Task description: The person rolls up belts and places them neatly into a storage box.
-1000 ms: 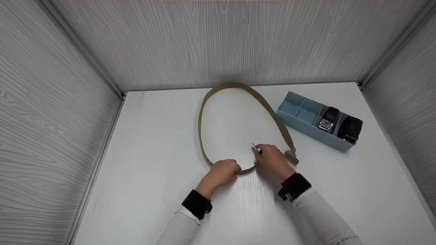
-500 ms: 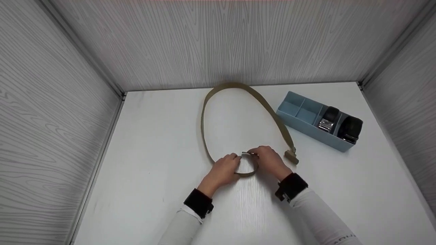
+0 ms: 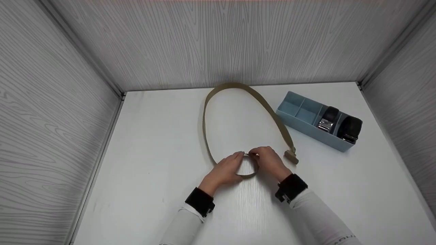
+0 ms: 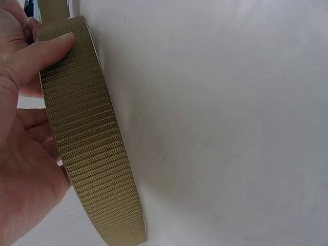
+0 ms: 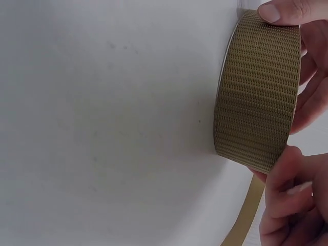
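An olive webbing belt stands on edge in a big open loop on the white table. Its buckle end lies just right of my right hand. Between my hands the other end bends into a small ring. My left hand grips the ring's left side, with a thumb on the ribbed webbing in the left wrist view. On the ring's right side, my right hand pinches the belt. Digits hold the webbing top and bottom in the right wrist view. Fingers hide the belt's tip.
A blue divided box stands at the back right. Two of its compartments hold rolled black belts, one with a shiny metal buckle. Pale wood-grain panels enclose the table at the back and sides.
The belt end in my right hand has turned inward to the left, closing the bend into a small ring. My left hand has shifted slightly right, drawing in the loop's left side.
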Motion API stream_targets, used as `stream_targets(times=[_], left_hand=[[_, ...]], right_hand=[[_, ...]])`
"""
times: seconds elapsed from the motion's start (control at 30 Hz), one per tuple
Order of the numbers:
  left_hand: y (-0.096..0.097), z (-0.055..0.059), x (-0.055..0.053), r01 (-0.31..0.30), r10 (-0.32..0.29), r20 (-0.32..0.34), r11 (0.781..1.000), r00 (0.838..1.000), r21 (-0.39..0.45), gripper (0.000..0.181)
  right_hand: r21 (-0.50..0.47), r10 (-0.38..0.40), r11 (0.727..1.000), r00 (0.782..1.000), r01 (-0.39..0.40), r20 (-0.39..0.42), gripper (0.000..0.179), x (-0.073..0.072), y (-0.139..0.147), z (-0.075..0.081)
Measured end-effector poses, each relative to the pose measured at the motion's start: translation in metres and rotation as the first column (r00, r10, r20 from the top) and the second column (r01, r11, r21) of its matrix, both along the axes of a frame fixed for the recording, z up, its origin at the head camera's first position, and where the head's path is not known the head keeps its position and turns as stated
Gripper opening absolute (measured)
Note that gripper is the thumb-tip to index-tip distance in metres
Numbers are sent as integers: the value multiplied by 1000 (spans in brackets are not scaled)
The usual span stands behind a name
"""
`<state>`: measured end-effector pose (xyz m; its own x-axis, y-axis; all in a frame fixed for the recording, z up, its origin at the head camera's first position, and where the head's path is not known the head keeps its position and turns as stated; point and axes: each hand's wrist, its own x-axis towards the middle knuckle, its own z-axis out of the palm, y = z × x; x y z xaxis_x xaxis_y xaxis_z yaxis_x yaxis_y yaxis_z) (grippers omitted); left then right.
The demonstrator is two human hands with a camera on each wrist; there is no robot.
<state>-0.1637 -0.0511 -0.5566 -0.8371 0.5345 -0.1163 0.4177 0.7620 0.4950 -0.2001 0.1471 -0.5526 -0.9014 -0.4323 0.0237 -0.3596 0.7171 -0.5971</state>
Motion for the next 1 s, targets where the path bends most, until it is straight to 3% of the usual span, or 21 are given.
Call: stream_targets(times=[0.17, 0.3, 0.4, 0.53, 0.63, 0.83, 1.0], left_hand=[[2, -3, 0, -6, 7, -28, 1000, 1000, 27, 75], [3, -4, 0, -24, 24, -45, 1000, 999, -11, 73], [3, -5, 0, -33, 32, -56, 999, 998, -21, 70], [5, -5, 0, -20, 22, -58, 999, 998, 28, 62], [4, -4, 0, -5, 7, -52, 999, 999, 45, 59], [-1, -4, -3, -3, -6, 62, 990, 998, 142, 47], [1, -5, -8, -4, 3, 13, 990, 1000, 144, 26]], right_hand=[[-59, -20, 998, 999, 22, 35, 17, 2, 5, 0], [-59, -66, 996, 993, 72, 101, 24, 7, 10, 2], [-68, -79, 993, 974, 95, 213, 30, 11, 12, 2], [-81, -59, 993, 947, 89, 317, 31, 12, 11, 0], [-72, -49, 995, 953, 74, 299, 29, 11, 8, 0], [-35, -51, 998, 979, 59, 197, 26, 8, 5, 1], [-37, -50, 998, 989, 56, 138, 26, 6, 1, 0]])
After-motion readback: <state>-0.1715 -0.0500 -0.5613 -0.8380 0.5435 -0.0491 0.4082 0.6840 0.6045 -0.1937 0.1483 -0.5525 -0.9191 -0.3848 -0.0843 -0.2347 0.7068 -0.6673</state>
